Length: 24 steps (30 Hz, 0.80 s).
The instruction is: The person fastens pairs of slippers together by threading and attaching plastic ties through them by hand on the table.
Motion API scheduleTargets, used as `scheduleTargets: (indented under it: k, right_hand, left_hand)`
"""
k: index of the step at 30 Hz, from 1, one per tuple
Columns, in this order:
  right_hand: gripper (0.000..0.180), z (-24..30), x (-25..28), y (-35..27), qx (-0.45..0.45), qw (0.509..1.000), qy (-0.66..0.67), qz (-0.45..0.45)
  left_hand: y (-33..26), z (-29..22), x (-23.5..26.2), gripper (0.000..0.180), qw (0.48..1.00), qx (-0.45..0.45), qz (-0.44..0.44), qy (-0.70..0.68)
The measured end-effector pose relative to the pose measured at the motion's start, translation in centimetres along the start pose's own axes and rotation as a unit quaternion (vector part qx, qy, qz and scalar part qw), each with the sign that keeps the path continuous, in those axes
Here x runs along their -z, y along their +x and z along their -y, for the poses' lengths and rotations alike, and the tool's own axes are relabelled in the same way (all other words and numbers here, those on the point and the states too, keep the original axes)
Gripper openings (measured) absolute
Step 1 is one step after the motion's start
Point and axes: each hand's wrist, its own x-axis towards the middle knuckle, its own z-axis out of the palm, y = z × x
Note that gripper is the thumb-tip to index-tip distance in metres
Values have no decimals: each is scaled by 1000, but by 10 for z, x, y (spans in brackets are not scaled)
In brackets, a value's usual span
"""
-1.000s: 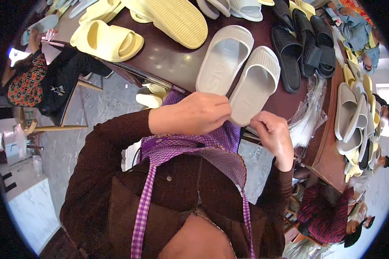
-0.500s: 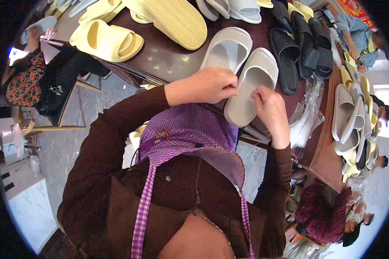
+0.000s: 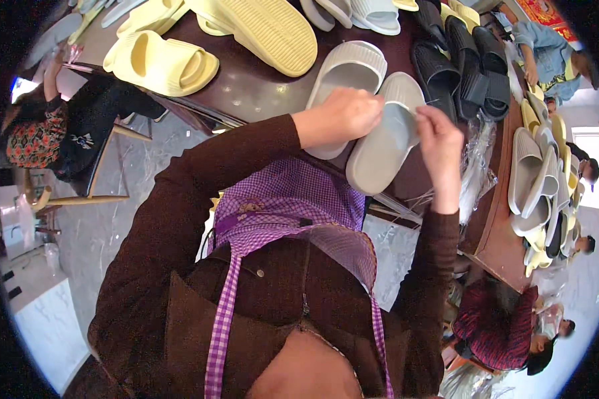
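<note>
Two light grey slide slippers lie side by side at the table's front edge. My left hand is closed in a fist, slightly blurred, over the left slipper. Whatever its fingers hold, if anything, is hidden. My right hand is raised at the right side of the other grey slipper, thumb and fingers pinched together. A fine pale line shows by its fingertips, too thin to name. Beside my right wrist lies a bundle of clear plastic strands, partly covered by the arm.
Yellow slides lie at the left of the dark table, black slides at the right. More slippers line a table on the far right. People sit or stand around, one near a wooden chair at the left.
My right hand has lifted and moved right, away from the grey slipper's opening. My left hand has moved up and slightly right, its fingers now curled. The slippers stay in place.
</note>
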Motion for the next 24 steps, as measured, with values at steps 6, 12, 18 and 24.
scheduleTargets:
  k: [6, 12, 18, 24]
  right_hand:
    - [30, -74, 19, 34, -301, 951, 7, 72]
    - [38, -70, -1, 67, -365, 923, -42, 112]
    - [35, -96, -16, 70, -257, 945, -147, 141]
    - [23, -118, -24, 83, -141, 987, -67, 23]
  left_hand:
    - [7, 4, -10, 18, 998, -43, -48, -3]
    - [7, 16, -10, 16, 998, -61, -22, -4]
    - [8, 33, -12, 13, 979, -174, -105, -22]
    - [9, 34, -10, 13, 977, -179, -106, -53]
